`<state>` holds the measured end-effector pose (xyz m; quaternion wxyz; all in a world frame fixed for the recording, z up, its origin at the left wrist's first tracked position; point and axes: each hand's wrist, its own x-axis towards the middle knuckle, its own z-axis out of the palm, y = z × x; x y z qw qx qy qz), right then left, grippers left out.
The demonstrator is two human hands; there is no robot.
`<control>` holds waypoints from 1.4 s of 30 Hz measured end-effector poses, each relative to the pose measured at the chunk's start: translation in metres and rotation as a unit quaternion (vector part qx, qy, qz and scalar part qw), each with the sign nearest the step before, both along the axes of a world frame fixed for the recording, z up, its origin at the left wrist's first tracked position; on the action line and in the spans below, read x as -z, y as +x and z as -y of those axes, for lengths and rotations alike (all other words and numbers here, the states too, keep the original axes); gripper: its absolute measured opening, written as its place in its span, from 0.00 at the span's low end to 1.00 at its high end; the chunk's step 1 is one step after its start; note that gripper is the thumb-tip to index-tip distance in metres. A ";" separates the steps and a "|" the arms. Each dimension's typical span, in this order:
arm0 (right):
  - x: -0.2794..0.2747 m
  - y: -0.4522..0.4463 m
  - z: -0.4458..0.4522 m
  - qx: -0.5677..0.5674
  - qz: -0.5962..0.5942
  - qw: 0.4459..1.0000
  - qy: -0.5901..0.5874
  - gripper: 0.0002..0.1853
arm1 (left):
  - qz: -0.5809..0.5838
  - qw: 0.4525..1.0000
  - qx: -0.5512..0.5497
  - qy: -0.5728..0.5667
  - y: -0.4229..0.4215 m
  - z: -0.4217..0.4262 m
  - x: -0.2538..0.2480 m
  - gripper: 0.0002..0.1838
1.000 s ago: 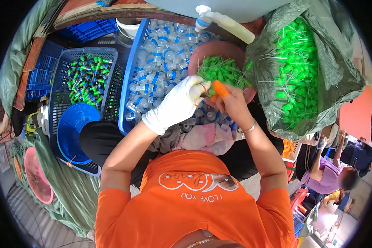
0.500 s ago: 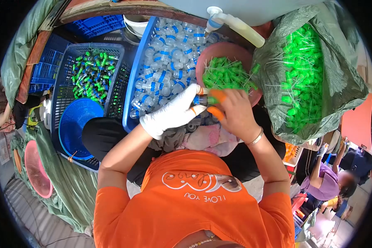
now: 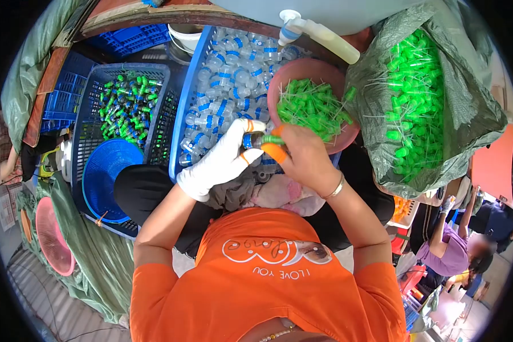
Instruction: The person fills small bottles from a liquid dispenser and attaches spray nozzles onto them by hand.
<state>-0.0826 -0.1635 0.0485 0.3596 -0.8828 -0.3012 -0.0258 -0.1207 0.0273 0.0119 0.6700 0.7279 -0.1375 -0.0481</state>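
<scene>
My left hand (image 3: 219, 161), in a white glove with orange finger covers, is closed around a small dark bottle with a blue band (image 3: 248, 141). My right hand (image 3: 309, 159), bare apart from orange finger covers, pinches the green cap (image 3: 272, 139) at the bottle's right end. The bottle lies roughly sideways between both hands. Just beyond my hands is a pink bowl (image 3: 280, 80) of green caps with thin clear tubes (image 3: 310, 102). Left of it, a blue crate (image 3: 182, 108) holds many clear bottles with blue bands (image 3: 233, 74).
Dark bottles with green caps (image 3: 128, 105) fill part of a dark blue basket (image 3: 88, 85) at left, beside a round blue basket (image 3: 111, 176). A grey-green sack (image 3: 467, 114) of green caps (image 3: 416, 102) stands at right. A pump dispenser (image 3: 325, 40) projects at the top.
Both hands have shifted left with the bottle. The green cap now shows more clearly at its right end, between my right fingers.
</scene>
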 end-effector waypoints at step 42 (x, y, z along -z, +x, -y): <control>0.056 -0.168 -0.001 -0.098 -0.141 0.982 0.074 0.11 | -0.172 0.936 -0.183 0.245 -0.006 -0.142 0.108 0.40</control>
